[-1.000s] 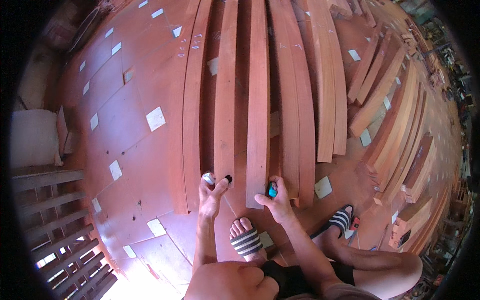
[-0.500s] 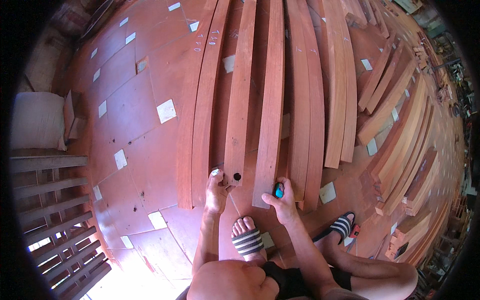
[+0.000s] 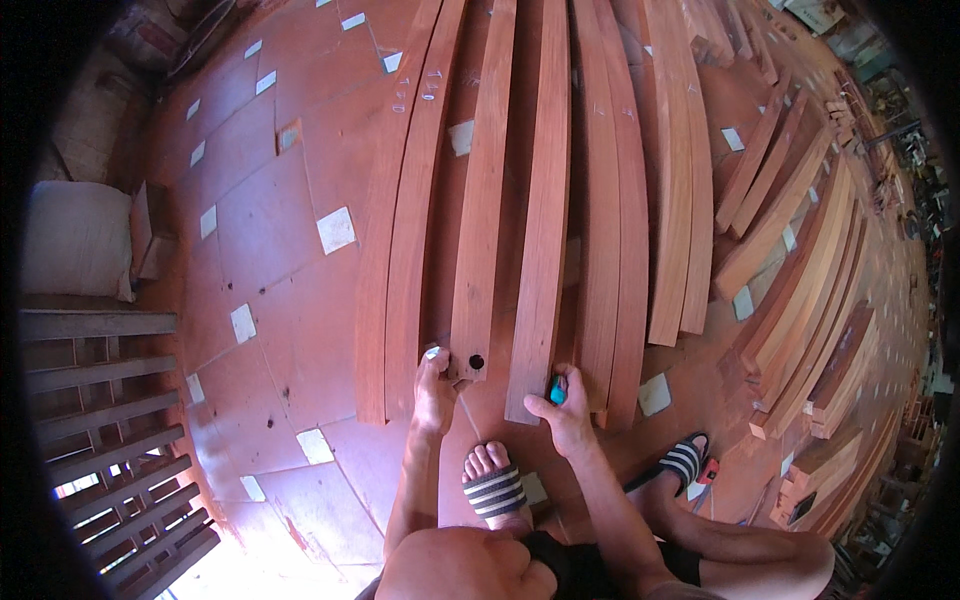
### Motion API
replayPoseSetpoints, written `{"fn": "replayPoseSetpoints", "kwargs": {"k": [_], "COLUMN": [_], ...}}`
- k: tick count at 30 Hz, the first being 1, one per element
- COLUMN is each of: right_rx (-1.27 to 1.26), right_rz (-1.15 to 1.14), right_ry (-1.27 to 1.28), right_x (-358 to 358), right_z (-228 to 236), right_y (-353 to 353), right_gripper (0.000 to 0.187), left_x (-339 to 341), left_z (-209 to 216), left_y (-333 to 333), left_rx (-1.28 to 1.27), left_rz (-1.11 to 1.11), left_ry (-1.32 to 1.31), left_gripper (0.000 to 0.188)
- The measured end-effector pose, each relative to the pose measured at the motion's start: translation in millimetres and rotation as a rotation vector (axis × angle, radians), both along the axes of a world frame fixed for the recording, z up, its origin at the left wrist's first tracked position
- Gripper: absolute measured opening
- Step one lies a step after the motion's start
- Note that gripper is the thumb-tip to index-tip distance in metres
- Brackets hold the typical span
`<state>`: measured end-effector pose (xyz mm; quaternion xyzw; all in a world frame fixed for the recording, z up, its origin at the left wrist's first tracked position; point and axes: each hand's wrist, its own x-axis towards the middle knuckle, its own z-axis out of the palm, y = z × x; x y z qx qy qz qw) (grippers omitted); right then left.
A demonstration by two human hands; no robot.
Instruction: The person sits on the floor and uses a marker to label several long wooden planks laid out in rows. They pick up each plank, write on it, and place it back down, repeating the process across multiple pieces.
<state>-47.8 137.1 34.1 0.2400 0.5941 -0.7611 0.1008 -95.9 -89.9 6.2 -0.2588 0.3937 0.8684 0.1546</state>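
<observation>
Two long reddish wooden beams run away from me, side by side with a gap between. The left beam [image 3: 474,250] has a dark round hole near its close end. My left hand [image 3: 434,400] is closed at that end's left edge, something white on its thumb tip. The right beam [image 3: 536,280] has its near end against my right hand [image 3: 567,420], thumb by its face and fingers at its right side. A small teal object [image 3: 558,388] sits between that hand's thumb and fingers; its kind is not clear.
A pair of chalk-marked beams [image 3: 388,300] lies to the left, another pair [image 3: 612,280] to the right. More timber [image 3: 800,300] lies in rows farther right. A slatted wooden frame [image 3: 110,400] and a pale sack [image 3: 78,240] are at the left. A red-black object [image 3: 708,470] lies beside my right foot.
The view has shifted slightly, so the beams and floor appear a little lower. Both hands keep nearly the same places at the beam ends.
</observation>
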Motion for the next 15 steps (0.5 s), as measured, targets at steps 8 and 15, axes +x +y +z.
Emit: {"fn": "replayPoseSetpoints", "kwargs": {"k": [8, 15], "right_rx": [-0.056, -0.036], "right_rz": [-0.016, -0.008], "right_ry": [0.000, -0.021], "right_x": [1, 2], "right_z": [-3, -2], "right_y": [-2, 1], "right_gripper": [0.069, 0.070], "left_x": [1, 0], "left_z": [-5, 0], "left_y": [2, 6], "left_rx": [-0.019, -0.018], "left_rz": [0.010, 0.036], "left_ry": [-0.003, -0.022], "left_gripper": [0.018, 0.017]}}
